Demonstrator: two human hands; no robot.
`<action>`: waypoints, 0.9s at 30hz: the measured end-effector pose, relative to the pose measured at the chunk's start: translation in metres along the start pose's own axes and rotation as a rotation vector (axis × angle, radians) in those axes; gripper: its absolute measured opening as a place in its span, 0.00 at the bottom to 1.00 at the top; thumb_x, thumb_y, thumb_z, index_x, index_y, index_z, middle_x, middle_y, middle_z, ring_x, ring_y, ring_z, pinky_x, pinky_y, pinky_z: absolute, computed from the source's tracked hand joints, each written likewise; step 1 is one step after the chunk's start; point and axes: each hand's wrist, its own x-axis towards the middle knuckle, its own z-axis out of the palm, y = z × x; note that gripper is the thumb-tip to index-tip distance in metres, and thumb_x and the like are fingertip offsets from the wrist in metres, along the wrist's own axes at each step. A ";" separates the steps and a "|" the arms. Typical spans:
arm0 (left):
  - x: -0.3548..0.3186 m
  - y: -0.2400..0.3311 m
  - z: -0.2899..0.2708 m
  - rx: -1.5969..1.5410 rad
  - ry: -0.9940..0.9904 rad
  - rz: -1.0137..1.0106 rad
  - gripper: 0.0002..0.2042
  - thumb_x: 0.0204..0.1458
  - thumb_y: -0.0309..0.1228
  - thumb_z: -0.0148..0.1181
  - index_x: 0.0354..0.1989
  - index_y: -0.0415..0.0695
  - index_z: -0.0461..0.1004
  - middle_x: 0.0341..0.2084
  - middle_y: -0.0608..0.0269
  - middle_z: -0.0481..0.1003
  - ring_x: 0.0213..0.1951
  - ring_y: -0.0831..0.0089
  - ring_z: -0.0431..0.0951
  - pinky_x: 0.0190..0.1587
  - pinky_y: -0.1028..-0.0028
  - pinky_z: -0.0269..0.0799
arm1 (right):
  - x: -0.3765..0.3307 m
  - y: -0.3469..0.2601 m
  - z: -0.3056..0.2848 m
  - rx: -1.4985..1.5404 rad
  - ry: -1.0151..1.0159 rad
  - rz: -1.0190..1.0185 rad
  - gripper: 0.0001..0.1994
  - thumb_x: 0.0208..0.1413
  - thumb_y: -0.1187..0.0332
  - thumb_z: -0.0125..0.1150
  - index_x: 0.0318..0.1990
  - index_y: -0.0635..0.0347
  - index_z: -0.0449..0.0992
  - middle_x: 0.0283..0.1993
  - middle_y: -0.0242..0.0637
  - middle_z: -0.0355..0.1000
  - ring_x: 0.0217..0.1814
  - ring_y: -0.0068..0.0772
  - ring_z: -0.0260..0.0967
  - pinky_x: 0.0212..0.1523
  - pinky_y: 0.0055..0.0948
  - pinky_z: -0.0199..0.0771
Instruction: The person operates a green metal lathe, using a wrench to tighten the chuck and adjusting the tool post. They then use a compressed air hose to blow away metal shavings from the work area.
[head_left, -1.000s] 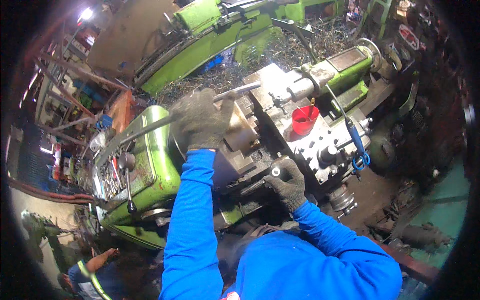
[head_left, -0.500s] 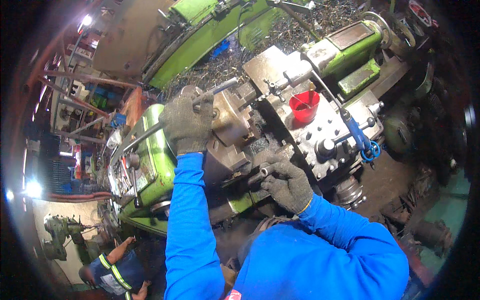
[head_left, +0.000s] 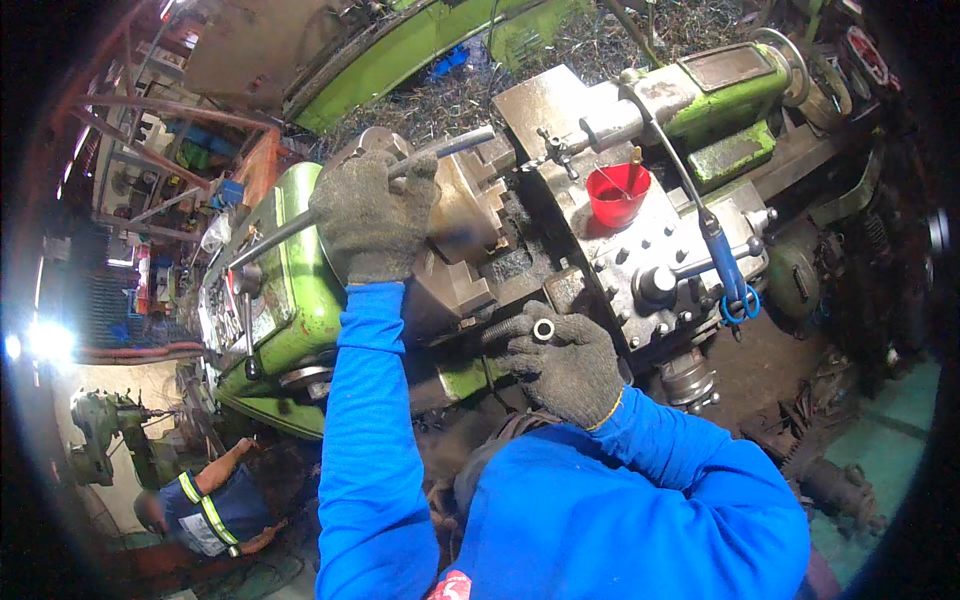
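From the head camera, looking down over my blue sleeves at a green lathe (head_left: 285, 290). Both my hands wear dark knit gloves.

My left hand (head_left: 375, 215) is up on the chuck (head_left: 455, 225), fingers curled tight around a long steel bar (head_left: 300, 222) that runs from the lower left, under my palm, and out past the chuck toward the upper right. The bar lies tilted across the headstock, its far end just above the chuck jaws.

My right hand (head_left: 565, 365) sits lower, in front of the carriage, well apart from the left. Its fingers are pinched narrow on a small threaded tube (head_left: 530, 328), whose open round end faces the camera; the tube's other end points toward the chuck.

Just right of the chuck stands the tool post (head_left: 655, 265), with a red cup (head_left: 617, 193) resting on top of it and a blue-handled tool (head_left: 725, 265) hanging beside. Metal chips (head_left: 470, 95) are heaped behind the machine. At lower left, another person (head_left: 215, 505) in a striped vest bends over.
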 end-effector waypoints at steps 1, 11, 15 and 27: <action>-0.002 -0.001 0.000 0.005 0.031 0.016 0.22 0.57 0.57 0.63 0.29 0.48 0.78 0.25 0.55 0.77 0.30 0.50 0.78 0.35 0.51 0.70 | 0.000 0.002 0.000 0.017 0.012 0.001 0.14 0.61 0.70 0.57 0.53 0.64 0.72 0.45 0.43 0.69 0.40 0.36 0.64 0.43 0.36 0.72; -0.001 -0.006 0.005 -0.015 0.091 0.065 0.21 0.57 0.56 0.65 0.29 0.48 0.78 0.24 0.56 0.76 0.30 0.51 0.78 0.34 0.52 0.71 | 0.008 0.001 -0.013 0.086 -0.048 0.028 0.13 0.61 0.73 0.56 0.52 0.65 0.72 0.48 0.45 0.71 0.43 0.38 0.68 0.46 0.38 0.74; -0.001 -0.006 -0.001 -0.006 0.057 0.044 0.21 0.57 0.56 0.64 0.28 0.49 0.77 0.24 0.56 0.76 0.30 0.51 0.78 0.34 0.52 0.70 | 0.008 0.004 -0.013 0.120 -0.043 0.016 0.14 0.62 0.74 0.55 0.54 0.67 0.72 0.49 0.47 0.71 0.45 0.39 0.69 0.49 0.39 0.76; -0.002 -0.004 0.003 0.011 0.053 0.031 0.21 0.57 0.55 0.64 0.26 0.49 0.76 0.23 0.56 0.75 0.29 0.51 0.77 0.34 0.53 0.69 | 0.007 0.004 -0.023 0.250 0.006 -0.010 0.16 0.65 0.75 0.57 0.59 0.66 0.70 0.54 0.50 0.72 0.51 0.42 0.74 0.56 0.42 0.81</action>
